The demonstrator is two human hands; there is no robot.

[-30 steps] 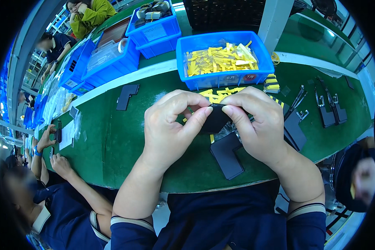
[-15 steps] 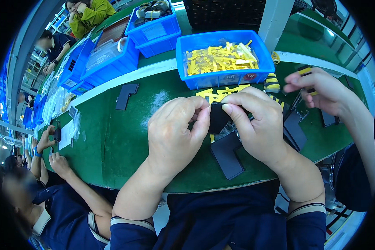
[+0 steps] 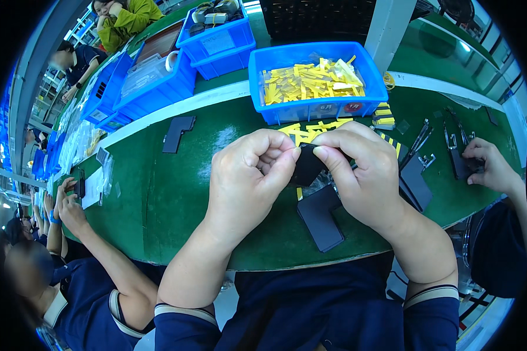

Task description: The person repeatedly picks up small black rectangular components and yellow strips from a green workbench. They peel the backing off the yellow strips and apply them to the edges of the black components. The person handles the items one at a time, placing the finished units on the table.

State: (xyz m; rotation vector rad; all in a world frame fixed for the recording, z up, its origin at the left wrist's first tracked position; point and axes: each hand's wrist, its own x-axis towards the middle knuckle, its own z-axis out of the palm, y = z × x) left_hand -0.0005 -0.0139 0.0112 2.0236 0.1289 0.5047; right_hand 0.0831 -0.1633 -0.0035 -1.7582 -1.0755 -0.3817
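Note:
Both hands are together in front of me at a flat black piece (image 3: pixel 308 168), its outline partly covered by my fingers. My left hand (image 3: pixel 243 169) pinches thumb and forefinger at its upper left corner, the other fingers curled in. My right hand (image 3: pixel 366 172) grips its upper right edge between thumb and fingers. Just below lies a dark L-shaped flat block (image 3: pixel 322 219), part of it behind my right hand. Beyond my fingertips lie loose yellow strips (image 3: pixel 300 133). Whether a strip is on the black piece cannot be made out.
A blue bin (image 3: pixel 262 112) of yellow strips stands behind my hands. More L-shaped blocks (image 3: pixel 417 182) with cables lie right, another block (image 3: pixel 177 133) left. A co-worker's hand (image 3: pixel 490 164) touches a dark block at right; another co-worker's hands (image 3: pixel 70 205) hold a dark part at left.
My left fingers have shifted slightly at the black piece's corner; my right hand keeps its hold. The right co-worker's hand has come down onto a dark block. The left co-worker's hands have drawn together.

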